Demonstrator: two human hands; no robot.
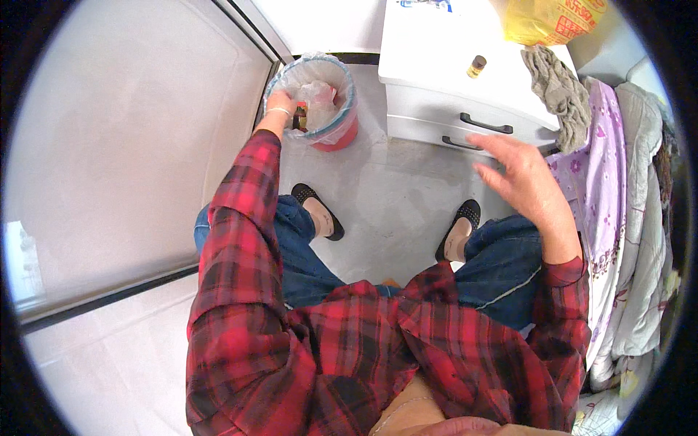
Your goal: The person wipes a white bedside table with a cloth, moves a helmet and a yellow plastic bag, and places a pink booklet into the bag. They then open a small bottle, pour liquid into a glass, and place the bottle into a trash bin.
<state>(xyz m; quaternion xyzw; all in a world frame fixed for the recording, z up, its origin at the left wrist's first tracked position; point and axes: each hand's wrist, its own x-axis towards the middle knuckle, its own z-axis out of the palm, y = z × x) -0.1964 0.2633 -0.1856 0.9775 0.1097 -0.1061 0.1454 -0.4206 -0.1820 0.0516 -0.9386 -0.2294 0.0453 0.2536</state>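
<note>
My left hand [281, 102] reaches over the near-left rim of a red waste bin [339, 143] with a clear plastic liner. Beside its fingers, inside the bin, is a small dark item with a red top and a yellowish label [300, 116]; whether my fingers grip it cannot be made out. Crumpled clear plastic [319, 101] lies deeper in the bin. My right hand [521, 177] hovers in front of the white drawer cabinet [431, 43], fingers apart and holding nothing. On the cabinet top stands a small dark-capped bottle with a yellow label [476, 67].
Two black handles [486, 124] mark the cabinet's drawers. A grey knitted cloth [559, 95] hangs over its right edge, near a yellow plastic bag [553, 22]. Folded bedding [605, 141] borders the right side. A pale framed panel [136, 136] stands at left.
</note>
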